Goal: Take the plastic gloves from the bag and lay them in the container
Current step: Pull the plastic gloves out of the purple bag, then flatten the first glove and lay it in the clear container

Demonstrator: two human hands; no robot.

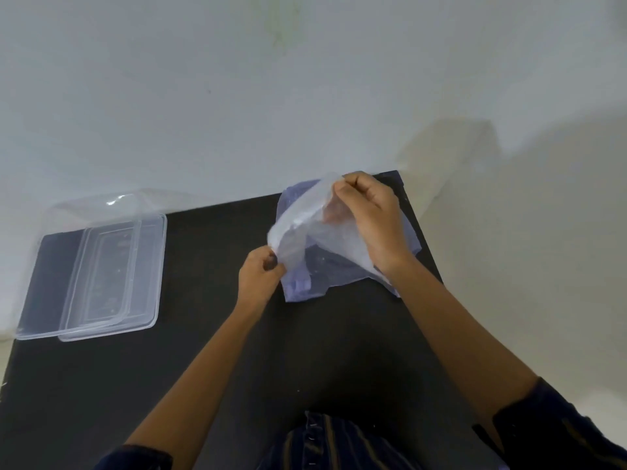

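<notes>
Black desk (210,334) by white wall | both hands pinched bag (305,232) | risk: thin gloves slipping, missing container (101,276)

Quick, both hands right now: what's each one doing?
Left hand: closed, pinching the lower edge of the plastic bag.
Right hand: closed, pinching the bag's top edge.

container (112,276) left on table (210,334) | bag (305,232) right, well apart
</notes>
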